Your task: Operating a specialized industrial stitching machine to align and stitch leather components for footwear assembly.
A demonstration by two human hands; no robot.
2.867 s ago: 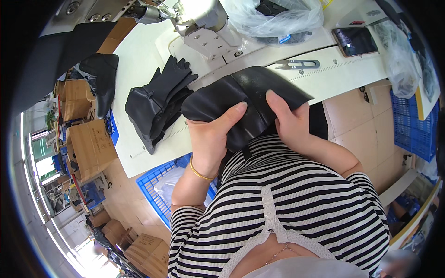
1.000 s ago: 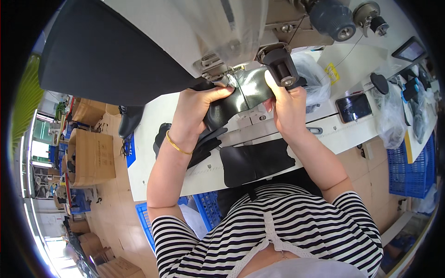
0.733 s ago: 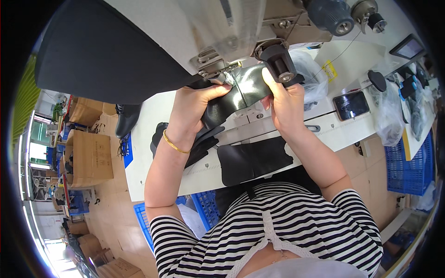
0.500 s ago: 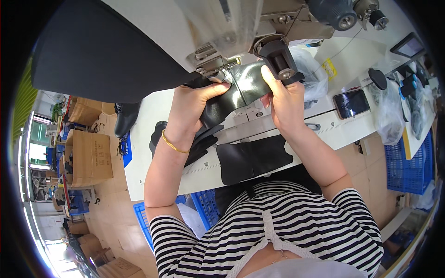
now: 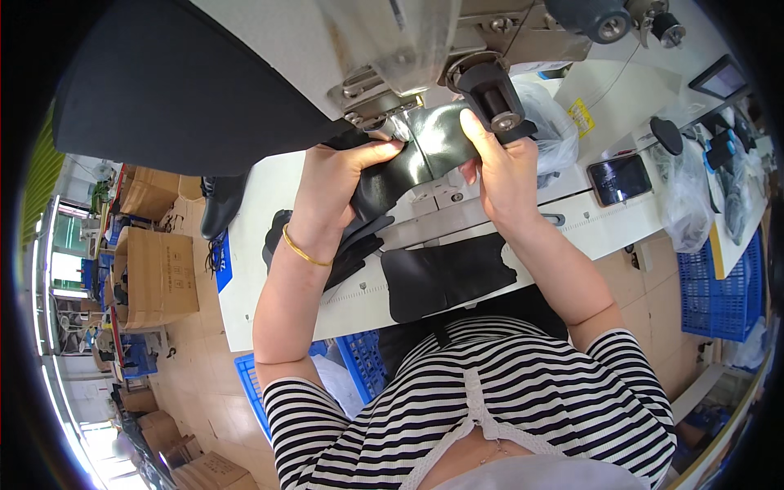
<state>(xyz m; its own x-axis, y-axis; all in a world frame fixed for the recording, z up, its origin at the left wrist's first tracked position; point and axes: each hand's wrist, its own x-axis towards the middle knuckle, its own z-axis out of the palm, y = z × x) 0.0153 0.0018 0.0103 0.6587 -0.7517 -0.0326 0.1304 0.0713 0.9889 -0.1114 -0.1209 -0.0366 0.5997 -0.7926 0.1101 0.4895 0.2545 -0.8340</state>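
A shiny black leather piece with a seam across it lies under the needle area of a sewing machine. My left hand grips its left side, thumb on top close to the presser foot. On the right, my right hand pinches the other side, thumb above and fingers curled beneath. Both hands are closed on the leather. A second flat black leather piece rests at the table's near edge. Beside my left wrist, more black pieces are piled, partly hidden by my forearm.
The machine's dark bobbin-like part hangs just above my right hand. A phone and clear plastic bags are on the right of the white table. A black boot stands at left. Blue crates and cardboard boxes surround the table.
Hardly anything differs. My hands keep hold of the leather piece, which has shifted very slightly under the machine.
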